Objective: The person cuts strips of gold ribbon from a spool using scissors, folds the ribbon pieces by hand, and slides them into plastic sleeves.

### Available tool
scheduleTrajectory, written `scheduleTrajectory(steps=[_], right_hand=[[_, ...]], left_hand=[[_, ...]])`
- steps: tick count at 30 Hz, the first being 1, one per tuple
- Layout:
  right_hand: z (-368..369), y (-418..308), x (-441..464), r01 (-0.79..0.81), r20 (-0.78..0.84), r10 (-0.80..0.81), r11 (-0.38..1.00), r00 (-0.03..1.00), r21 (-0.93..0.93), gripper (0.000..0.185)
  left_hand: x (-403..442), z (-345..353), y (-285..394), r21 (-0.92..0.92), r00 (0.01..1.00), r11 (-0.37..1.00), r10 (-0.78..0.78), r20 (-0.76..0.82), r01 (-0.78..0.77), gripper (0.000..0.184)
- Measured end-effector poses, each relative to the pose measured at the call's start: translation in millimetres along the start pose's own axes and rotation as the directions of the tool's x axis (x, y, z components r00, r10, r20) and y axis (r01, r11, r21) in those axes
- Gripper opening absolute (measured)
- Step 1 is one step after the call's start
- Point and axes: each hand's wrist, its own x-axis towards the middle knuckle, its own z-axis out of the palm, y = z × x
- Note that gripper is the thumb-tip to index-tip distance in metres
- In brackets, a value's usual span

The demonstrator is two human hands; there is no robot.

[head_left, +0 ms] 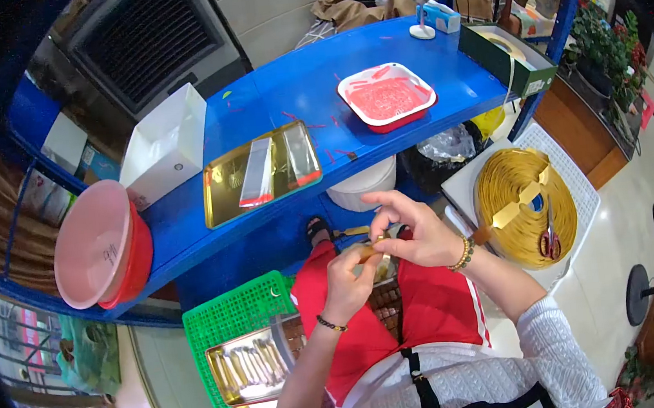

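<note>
Above my lap, my left hand [345, 285] and my right hand [422, 234] meet with fingertips pinched together. Between them is a small gold-brown piece [378, 240], mostly covered by the fingers, so its exact kind cannot be made out. The index finger of my right hand sticks out to the left. To the right of my right hand lies a large coil of gold strip [498, 180], with red-handled scissors [550, 244] on top. A green basket [201, 326] by my left leg holds a gold tray [218, 376] of several slim wrapped pieces [252, 362].
The blue table [276, 79] ahead carries a gold tray [219, 187] with clear sleeves, a white-and-red dish [388, 97] of pink bits, a white box [164, 149] and a green box [539, 77]. Pink and red basins [95, 246] stand at its left end.
</note>
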Motion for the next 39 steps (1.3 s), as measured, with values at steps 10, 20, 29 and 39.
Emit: scheduleTrajectory(steps=[10,20,29,39], right_hand=[[0.4,-3.7,11.0,0.181,0.003,-0.182,0.982,0.983,0.058,0.076],[40.4,87.4,-41.8,-0.420,0.189,0.375,0.818,0.907,0.393,0.048],[25.5,38.7,-14.6,0.184,-0.138,-0.202,0.974,0.970,-0.134,0.013],[25.9,57.8,-2.2,-0.060,-0.234,0.143,0.942,0.962,0.329,0.023]], left_hand=[[32.7,-19.1,42.8,-0.411,0.945,0.865,-0.186,0.270,0.287,0.021],[60.0,-80.6,89.4,-0.637,0.971,0.770,-0.115,-0.208,-0.045,0.025],[51.1,-30.5,-2.9,-0.546,0.883,0.770,-0.456,-0.110,0.330,0.046],[29.0,16.2,10.6,-0.699,0.899,0.620,-0.431,0.079,0.358,0.049]])
